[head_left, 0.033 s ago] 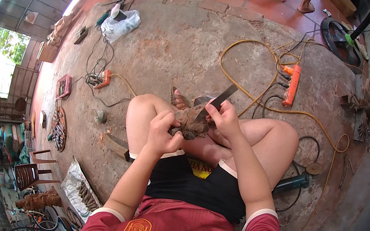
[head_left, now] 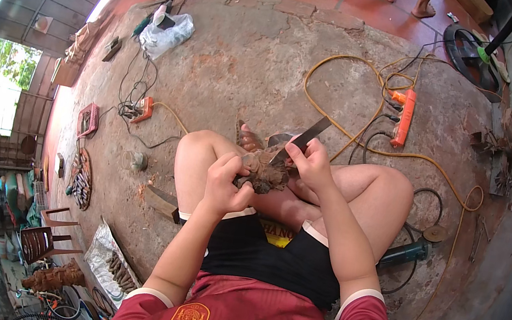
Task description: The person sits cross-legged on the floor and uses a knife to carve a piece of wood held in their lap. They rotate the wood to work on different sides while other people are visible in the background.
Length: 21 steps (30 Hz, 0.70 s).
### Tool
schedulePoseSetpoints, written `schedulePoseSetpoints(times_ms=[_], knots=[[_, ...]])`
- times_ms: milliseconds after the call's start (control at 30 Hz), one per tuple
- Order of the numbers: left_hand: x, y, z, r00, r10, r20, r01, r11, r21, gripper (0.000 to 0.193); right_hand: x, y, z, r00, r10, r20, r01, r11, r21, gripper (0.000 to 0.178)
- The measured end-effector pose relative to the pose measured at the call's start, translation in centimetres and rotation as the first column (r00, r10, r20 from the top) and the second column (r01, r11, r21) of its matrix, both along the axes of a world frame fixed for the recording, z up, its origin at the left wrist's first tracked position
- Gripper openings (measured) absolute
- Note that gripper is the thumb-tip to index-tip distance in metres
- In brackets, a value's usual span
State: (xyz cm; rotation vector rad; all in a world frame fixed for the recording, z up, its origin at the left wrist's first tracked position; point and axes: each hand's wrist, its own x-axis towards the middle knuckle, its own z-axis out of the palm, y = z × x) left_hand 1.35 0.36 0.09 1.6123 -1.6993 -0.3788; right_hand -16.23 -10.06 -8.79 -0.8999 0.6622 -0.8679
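Note:
My left hand (head_left: 225, 182) is closed round the near left side of a rough brown carved wood piece (head_left: 265, 173), held over my crossed legs. In my right hand (head_left: 309, 164) is a long, flat, dark blade (head_left: 311, 133), pinched between thumb and fingers. Its lower end meets the upper right of the carving, while the other end points up and away to the right. Whether the blade is a file, a scraper or a knife I cannot make out. My fingers hide part of the carving, and its far side is out of sight.
An orange power strip (head_left: 404, 118) with a yellow cord (head_left: 317, 106) lies to the right, another power strip (head_left: 143, 110) to the left. A tool roll (head_left: 81, 180), a glass jar (head_left: 139, 160) and a white sack (head_left: 105, 250) are at the left. Other people's feet (head_left: 424, 11) show far off.
The blade and my right hand have shifted very slightly to the right across the carving. My left hand and the wood piece look unmoved.

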Motion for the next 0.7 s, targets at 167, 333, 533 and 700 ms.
schedulePoseSetpoints(times_ms=[167, 333, 533, 700], knots=[[-0.4, -0.1, -0.2, 1.0, -0.023, -0.012, 0.022, 0.998, -0.054, 0.015, -0.4, -0.2, 0.4, 1.0, -0.008, -0.028, 0.008, 0.999, -0.032, 0.016], [-1.0, 0.1, 0.1, 0.999, -0.04, -0.004, 0.039, 0.998, -0.047, 0.015, -0.7, -0.3, 0.7, 0.999, 0.033, -0.002, -0.033, 0.995, -0.092, 0.013], [-1.2, 0.0, 0.1, 0.998, -0.055, -0.004, 0.055, 0.997, -0.061, 0.014, -0.7, -0.1, 0.9, 1.0, 0.024, -0.016, -0.025, 0.995, -0.099, 0.013], [-1.0, 0.0, 0.2, 0.998, -0.055, 0.015, 0.056, 0.998, -0.029, 0.015, -0.1, 0.4, 1.1, 0.998, -0.055, -0.044, 0.055, 0.998, 0.007, 0.014]])
